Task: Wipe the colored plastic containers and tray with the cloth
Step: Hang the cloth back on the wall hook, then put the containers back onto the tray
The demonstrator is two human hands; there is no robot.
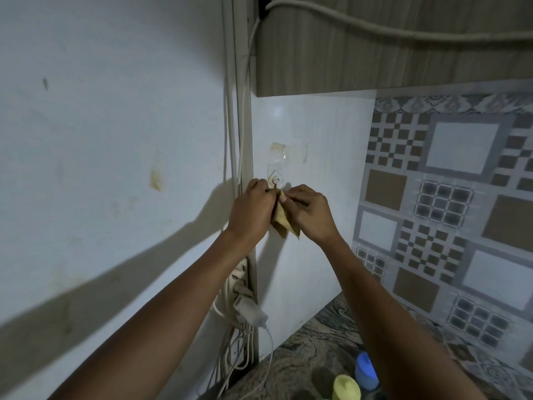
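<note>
A small yellow-brown cloth [284, 223] hangs between both hands, held up against the white wall just under a clear stick-on hook [275, 179]. My left hand [251, 210] pinches its top edge from the left. My right hand [310, 210] pinches the same edge from the right. Far below, on the patterned counter, stand a yellow plastic container [346, 387] and a blue plastic container [365, 370], both partly cut off by my right forearm and the frame edge. No tray is in view.
A power strip with a white adapter [248, 307] and several cables [236, 356] runs down the wall corner. A wooden cabinet [389, 53] hangs overhead. Patterned tiles [447, 212] cover the right wall above the dark marbled counter [317, 356].
</note>
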